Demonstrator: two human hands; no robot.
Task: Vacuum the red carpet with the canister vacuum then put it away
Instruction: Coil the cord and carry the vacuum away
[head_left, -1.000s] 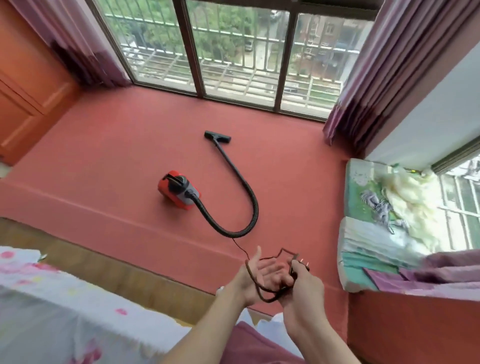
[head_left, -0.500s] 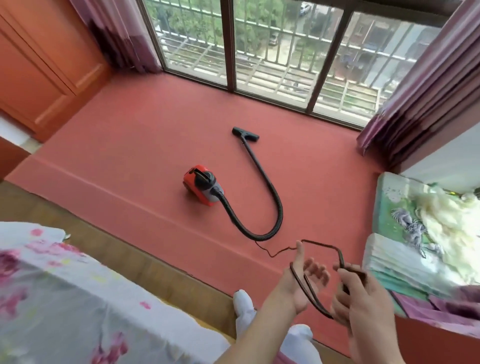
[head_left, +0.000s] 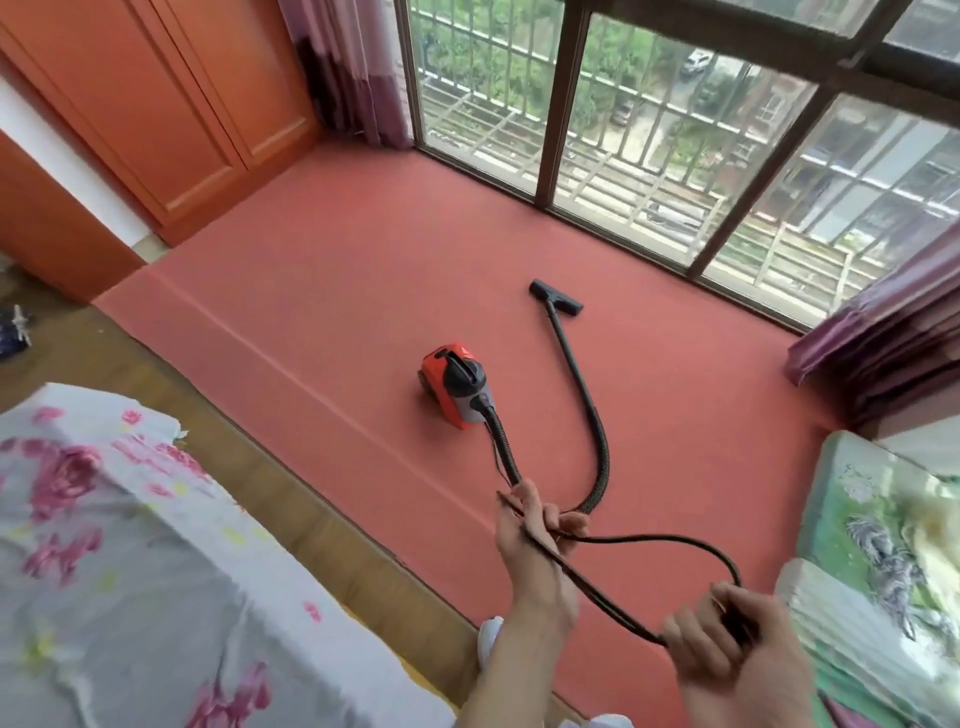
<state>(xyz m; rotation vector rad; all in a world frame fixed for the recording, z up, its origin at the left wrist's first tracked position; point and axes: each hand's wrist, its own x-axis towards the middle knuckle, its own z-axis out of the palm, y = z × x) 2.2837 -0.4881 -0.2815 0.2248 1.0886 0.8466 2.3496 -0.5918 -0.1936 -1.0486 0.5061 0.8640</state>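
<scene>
A small red canister vacuum (head_left: 453, 382) sits on the red carpet (head_left: 322, 291). Its black hose (head_left: 597, 452) curves round to a straight wand ending in a floor nozzle (head_left: 556, 296) near the window. My left hand (head_left: 535, 530) holds several loops of the black power cord (head_left: 670, 545) wound around its palm. My right hand (head_left: 727, 639), lower right, grips the cord's other end, with a loop stretched between both hands. A thin length of cord runs from my left hand back toward the vacuum.
A bed with a floral sheet (head_left: 119, 571) fills the lower left. Folded bedding (head_left: 878, 551) is stacked at the right. An orange wardrobe (head_left: 171, 104) stands at the back left, purple curtains (head_left: 883, 332) hang by the barred window (head_left: 675, 145), and wood flooring (head_left: 260, 483) borders the carpet.
My hands have drawn apart, pulling a longer cord loop between them. My left hand has closed round the coils. The view has swung left, toward the wardrobe.
</scene>
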